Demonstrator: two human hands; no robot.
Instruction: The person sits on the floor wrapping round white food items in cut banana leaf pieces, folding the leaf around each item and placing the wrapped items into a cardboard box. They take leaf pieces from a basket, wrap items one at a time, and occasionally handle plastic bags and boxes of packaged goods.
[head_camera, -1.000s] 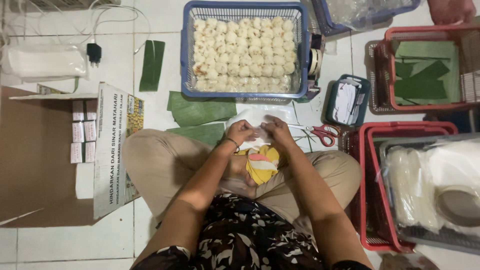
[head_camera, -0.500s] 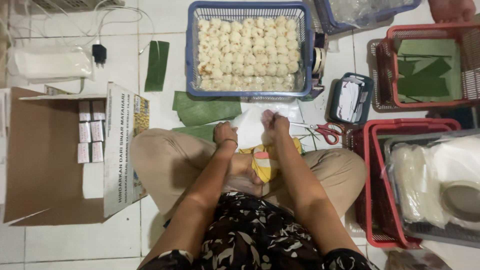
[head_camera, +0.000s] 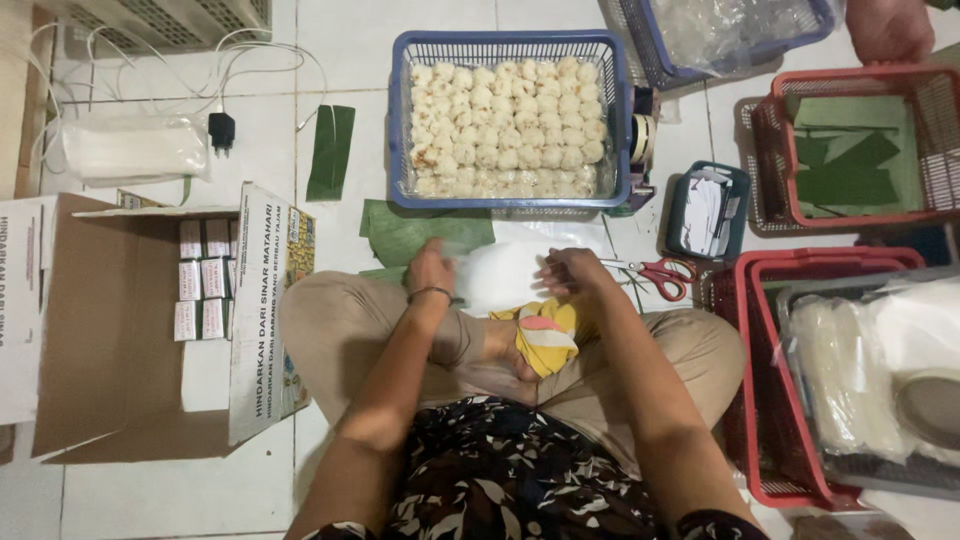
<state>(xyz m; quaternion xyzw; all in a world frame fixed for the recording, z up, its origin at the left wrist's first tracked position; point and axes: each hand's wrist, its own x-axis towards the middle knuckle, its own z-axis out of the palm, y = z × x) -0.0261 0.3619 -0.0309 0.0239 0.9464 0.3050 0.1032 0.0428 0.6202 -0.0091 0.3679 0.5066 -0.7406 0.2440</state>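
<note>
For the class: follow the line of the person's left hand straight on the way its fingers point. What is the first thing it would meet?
The left hand points away from the body, so it would probably first meet the green leaf on the floor, then the blue basket of pale food pieces. Motion blur makes the exact line uncertain.

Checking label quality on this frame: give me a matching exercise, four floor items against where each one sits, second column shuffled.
Things:
1. blue basket of pale round dumplings
2. red-handled scissors
3. cardboard box
4. red basket with green leaf pieces

Places:
A. far left, lying open with small packets inside
B. top right, beside the small teal tray
C. on the tiles just past the right hand
D. top centre, beyond both hands, above the leaves near the left hand

Pairs: 1-D, 2-C, 3-A, 4-B
</note>
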